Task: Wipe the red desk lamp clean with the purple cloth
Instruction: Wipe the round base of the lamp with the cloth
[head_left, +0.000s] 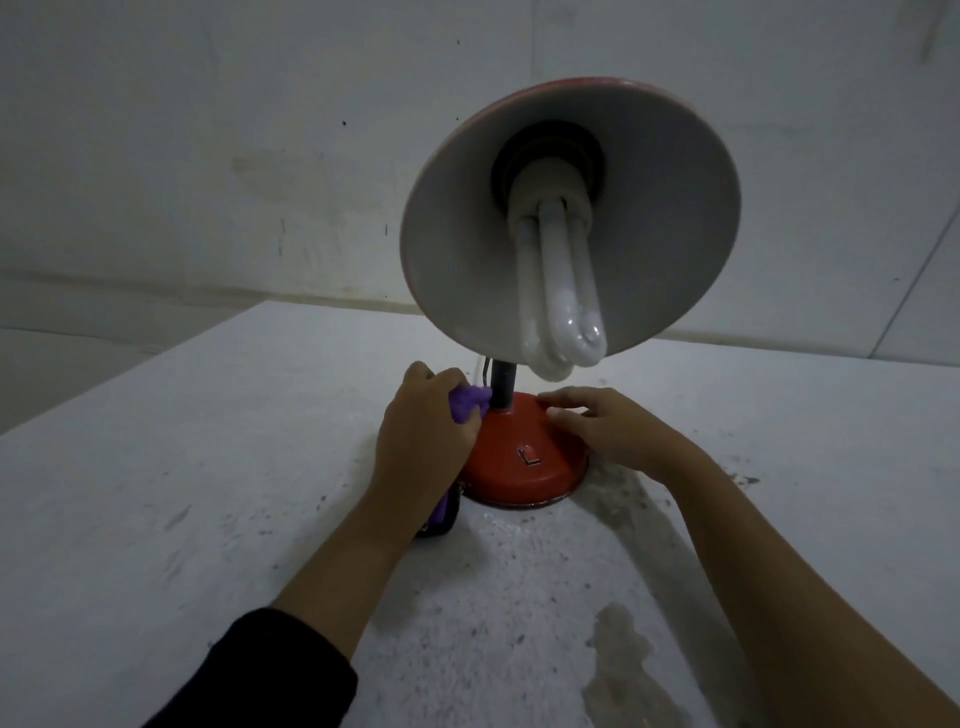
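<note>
Standing on a pale, speckled table (218, 467) in the head view, the red desk lamp (524, 462) sits near the middle, its round base flat on the surface and a small rocker switch (529, 455) on the near slope of the base. A dark stem (503, 387) rises from the base to the wide shade (649, 208), which tilts toward the camera and shows its pale inside and a white tube bulb (563, 291). The bulb's tip hangs just above the base, between the two hands. A wet-looking stain (623, 654) marks the table on the near right, and darker specks lie to the right of the base. A grey wall (208, 156) stands behind.

The left hand (421, 431) has its fingers curled round the purple cloth (467, 402); its grip is clenched on the bunched fabric, which presses against the base just beside the foot of the stem. More purple shows below the wrist, next to a small dark object I cannot identify. A black sleeve (270, 675) covers the left forearm.

The right hand (613, 426) rests on the right side of the base, fingers straight and spread, its grip released and holding nothing.
</note>
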